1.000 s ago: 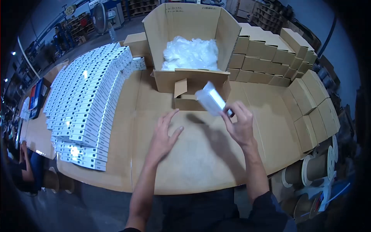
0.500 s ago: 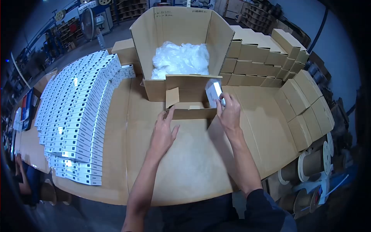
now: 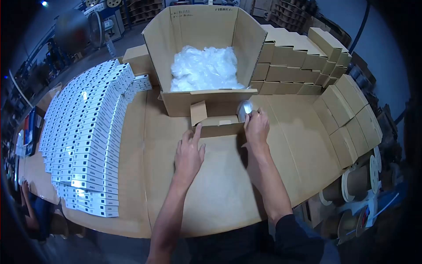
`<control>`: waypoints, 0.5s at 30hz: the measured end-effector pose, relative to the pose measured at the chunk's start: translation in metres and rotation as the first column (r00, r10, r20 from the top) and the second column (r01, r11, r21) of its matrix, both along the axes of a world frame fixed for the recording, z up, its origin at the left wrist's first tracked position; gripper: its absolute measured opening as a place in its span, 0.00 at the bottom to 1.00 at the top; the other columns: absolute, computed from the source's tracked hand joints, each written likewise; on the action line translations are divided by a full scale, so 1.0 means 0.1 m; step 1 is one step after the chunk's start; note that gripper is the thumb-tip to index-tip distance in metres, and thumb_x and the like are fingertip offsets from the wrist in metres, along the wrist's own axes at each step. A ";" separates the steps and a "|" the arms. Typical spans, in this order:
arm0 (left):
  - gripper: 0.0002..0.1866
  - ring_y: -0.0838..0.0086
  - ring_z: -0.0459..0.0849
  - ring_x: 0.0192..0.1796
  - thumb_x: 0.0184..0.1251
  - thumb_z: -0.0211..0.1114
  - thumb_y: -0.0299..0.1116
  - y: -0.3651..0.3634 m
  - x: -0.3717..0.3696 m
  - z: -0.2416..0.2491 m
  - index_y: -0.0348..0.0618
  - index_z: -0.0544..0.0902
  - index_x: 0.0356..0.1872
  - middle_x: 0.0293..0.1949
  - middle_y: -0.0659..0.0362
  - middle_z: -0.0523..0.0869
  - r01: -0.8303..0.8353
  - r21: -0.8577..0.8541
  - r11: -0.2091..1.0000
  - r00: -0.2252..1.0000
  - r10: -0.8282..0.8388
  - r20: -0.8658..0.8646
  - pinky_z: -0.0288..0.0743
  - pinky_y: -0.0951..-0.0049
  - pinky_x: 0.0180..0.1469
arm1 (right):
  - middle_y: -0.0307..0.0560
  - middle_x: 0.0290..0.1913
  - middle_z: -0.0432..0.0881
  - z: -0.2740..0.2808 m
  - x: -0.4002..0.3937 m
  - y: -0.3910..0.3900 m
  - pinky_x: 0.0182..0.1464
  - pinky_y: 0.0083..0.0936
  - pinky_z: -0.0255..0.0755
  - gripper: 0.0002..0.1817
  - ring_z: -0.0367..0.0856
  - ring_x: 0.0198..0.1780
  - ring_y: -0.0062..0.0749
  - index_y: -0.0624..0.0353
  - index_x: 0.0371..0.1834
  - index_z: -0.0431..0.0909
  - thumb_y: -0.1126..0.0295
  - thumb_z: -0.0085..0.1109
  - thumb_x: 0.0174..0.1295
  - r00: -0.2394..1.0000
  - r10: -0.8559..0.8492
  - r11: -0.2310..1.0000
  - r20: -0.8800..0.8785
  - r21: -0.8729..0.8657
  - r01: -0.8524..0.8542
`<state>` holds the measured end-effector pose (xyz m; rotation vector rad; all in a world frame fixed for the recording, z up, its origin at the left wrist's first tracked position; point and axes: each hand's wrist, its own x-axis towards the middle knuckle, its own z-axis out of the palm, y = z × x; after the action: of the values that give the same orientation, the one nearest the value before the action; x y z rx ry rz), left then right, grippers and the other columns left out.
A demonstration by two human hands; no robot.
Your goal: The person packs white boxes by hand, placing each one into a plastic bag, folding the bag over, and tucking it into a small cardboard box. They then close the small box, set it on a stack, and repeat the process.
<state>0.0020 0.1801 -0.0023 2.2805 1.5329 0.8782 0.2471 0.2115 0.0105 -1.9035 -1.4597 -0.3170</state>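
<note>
A small cardboard box (image 3: 222, 130) lies open on the table, with a flap raised at its left end. At its right end, my right hand (image 3: 256, 126) pinches a small white item in clear plastic (image 3: 244, 109), now partly inside the box. My fingers hide much of that item, so its exact kind does not show. On the left, my left hand (image 3: 190, 152) is open, its index finger stretched to the box's front left edge and holding nothing.
Behind stands a large carton (image 3: 204, 26) containing crumpled clear plastic bags (image 3: 204, 68). Stacked white boxes (image 3: 88, 136) cover the table's left side. Closed brown boxes (image 3: 290, 57) are piled back right, with more brown boxes (image 3: 351, 119) at the right edge. A person's arm (image 3: 28, 202) shows far left.
My right hand has lowered the white item into the right end of the box, turning it as it goes. My left hand stays by the front left edge, shifted slightly.
</note>
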 end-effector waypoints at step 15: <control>0.38 0.45 0.80 0.61 0.69 0.69 0.28 0.26 -0.94 0.05 0.47 0.65 0.79 0.60 0.42 0.80 -0.099 -0.034 0.994 0.974 0.104 0.200 0.78 0.53 0.63 | 0.67 0.74 0.67 0.26 -0.66 -0.41 0.72 0.52 0.63 0.26 0.68 0.71 0.65 0.65 0.68 0.73 0.73 0.62 0.66 0.989 0.131 0.982 0.065 0.129 -0.139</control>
<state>-0.0919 0.2061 0.0032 2.0400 1.5710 1.0757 0.1808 0.1703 0.0366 -1.6928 -1.5565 -0.3975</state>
